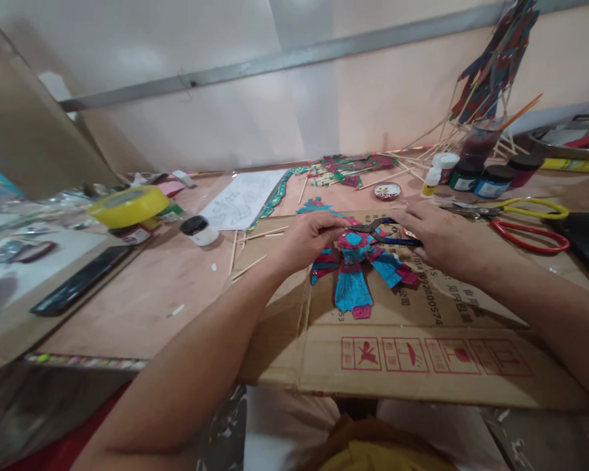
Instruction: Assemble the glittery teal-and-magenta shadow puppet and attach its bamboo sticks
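Observation:
A blue and pink paper figure (pixel 352 281) with small joined parts lies on a flattened cardboard sheet (pixel 319 356). My left hand (pixel 319 235) is closed at the figure's upper part, its fingertips pinched near the jaws of the pliers. What the pinch holds is too small to make out. My right hand (pixel 425 229) is closed around the blue-handled pliers (pixel 373 227), whose jaws point left toward my left fingertips, above the figure.
Yellow and red scissors (pixel 530 226) and a black object lie at the right. Paint jars (pixel 493 181), a glue bottle (pixel 430 182) and a small dish (pixel 387 190) stand behind. Yellow tape (pixel 127 205), a black-lidded jar (pixel 199 230), thin sticks and a drawing (pixel 243 196) are leftward.

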The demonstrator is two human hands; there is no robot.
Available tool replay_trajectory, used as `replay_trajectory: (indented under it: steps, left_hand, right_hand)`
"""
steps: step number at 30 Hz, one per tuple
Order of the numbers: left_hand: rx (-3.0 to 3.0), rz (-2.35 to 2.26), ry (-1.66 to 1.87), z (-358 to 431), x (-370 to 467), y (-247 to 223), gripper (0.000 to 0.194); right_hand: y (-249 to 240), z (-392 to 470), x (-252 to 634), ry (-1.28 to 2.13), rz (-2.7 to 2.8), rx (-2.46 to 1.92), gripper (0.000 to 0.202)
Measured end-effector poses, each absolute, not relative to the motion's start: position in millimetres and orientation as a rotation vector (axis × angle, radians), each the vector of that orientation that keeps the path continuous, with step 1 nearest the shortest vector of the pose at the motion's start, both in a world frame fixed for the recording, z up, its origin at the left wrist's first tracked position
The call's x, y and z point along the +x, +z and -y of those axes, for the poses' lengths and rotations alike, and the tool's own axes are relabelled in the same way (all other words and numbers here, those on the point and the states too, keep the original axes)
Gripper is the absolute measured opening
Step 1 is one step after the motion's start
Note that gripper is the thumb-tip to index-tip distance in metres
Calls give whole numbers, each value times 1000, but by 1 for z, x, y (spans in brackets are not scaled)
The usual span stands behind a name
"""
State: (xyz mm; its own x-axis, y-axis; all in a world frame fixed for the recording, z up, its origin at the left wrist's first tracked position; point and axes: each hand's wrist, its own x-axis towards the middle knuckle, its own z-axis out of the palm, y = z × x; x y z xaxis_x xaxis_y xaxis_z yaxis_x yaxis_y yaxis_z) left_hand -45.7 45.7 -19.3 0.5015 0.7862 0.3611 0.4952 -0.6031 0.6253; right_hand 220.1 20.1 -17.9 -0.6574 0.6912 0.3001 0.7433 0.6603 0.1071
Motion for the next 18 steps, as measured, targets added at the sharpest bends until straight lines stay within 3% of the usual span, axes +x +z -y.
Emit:
replay_trajectory:
  steps: [18]
  left_hand:
    - [2382,-1155,992,-43,-44,-20,13]
  right_hand:
    - [-20,-12,205,-302,2562,-1258,34]
